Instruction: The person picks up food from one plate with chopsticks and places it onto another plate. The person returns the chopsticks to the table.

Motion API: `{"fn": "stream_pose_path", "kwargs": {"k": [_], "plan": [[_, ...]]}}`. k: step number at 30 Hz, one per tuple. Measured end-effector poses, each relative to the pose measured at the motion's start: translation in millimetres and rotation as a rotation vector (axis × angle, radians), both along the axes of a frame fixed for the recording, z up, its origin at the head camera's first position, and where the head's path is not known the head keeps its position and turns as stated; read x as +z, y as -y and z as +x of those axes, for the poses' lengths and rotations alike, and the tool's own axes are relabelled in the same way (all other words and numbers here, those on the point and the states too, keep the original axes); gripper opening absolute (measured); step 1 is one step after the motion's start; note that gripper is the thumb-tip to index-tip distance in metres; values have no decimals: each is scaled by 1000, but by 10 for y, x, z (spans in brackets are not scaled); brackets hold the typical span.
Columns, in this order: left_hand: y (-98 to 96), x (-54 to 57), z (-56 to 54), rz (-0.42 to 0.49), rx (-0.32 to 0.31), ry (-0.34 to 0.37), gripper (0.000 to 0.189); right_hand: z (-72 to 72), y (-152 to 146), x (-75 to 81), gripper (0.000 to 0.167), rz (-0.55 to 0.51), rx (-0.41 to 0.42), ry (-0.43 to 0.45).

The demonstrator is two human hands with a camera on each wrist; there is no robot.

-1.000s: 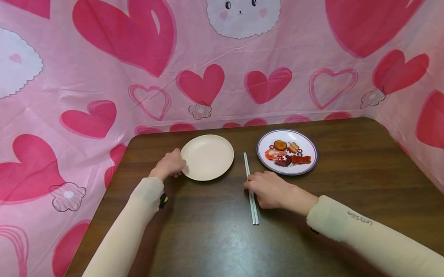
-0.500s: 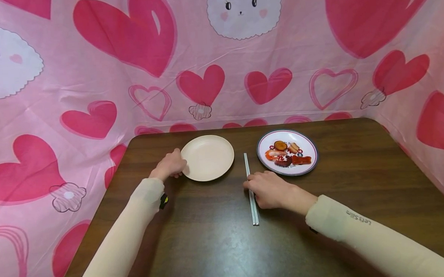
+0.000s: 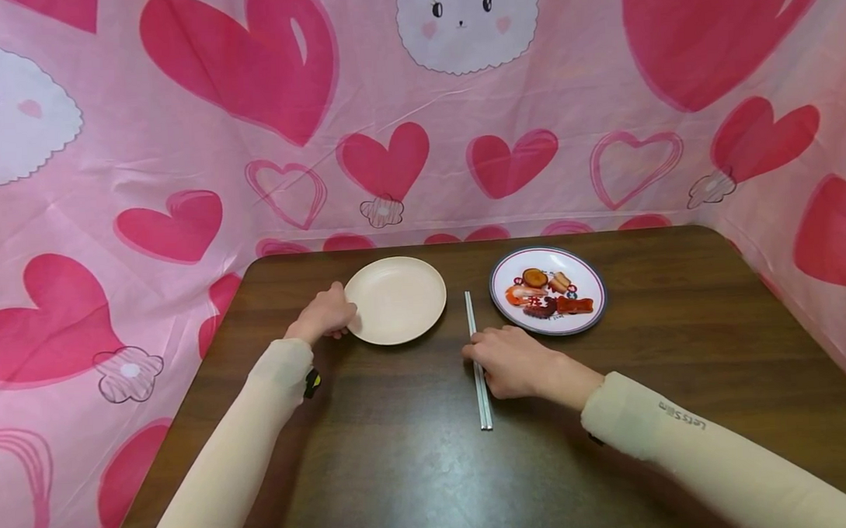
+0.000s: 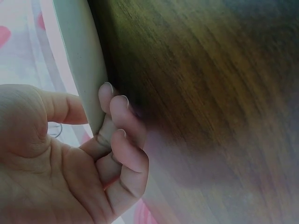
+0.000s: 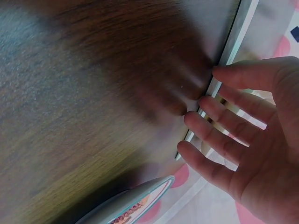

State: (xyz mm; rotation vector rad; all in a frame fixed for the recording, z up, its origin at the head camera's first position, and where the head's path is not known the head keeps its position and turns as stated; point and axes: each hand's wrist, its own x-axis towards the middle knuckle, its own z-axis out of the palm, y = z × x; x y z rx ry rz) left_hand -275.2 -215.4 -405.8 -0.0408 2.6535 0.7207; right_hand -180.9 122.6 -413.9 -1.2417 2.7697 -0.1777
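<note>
Slim silvery chopsticks: on brown wood-grain desk, beneath right hand, the nearer grip | long axis near-to-far | right pinching chopsticks; left hand pinching round cream plate by its edge

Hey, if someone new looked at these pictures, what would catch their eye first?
Probably the bright pink backdrop with big hearts behind the brown table. Next, the blue-rimmed plate at the table's far side, right of centre, with what look like colourful food pieces. Then the hands: the left hand grips a plain beige plate, the right hand holds pale chopsticks between the plates.
</note>
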Motion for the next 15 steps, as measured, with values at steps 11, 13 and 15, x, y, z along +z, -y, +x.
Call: {"fn": "stream_pose_path", "kwargs": {"k": [11, 13, 15], "plan": [[-15, 36, 25, 22, -4, -1, 46, 21, 33, 0, 23, -4, -4, 5], [-18, 40, 29, 25, -1, 4, 46, 31, 48, 4, 22, -6, -2, -3], [-21, 45, 32, 30, 6, 9, 46, 40, 64, 8, 21, -4, -1, -8]]}}
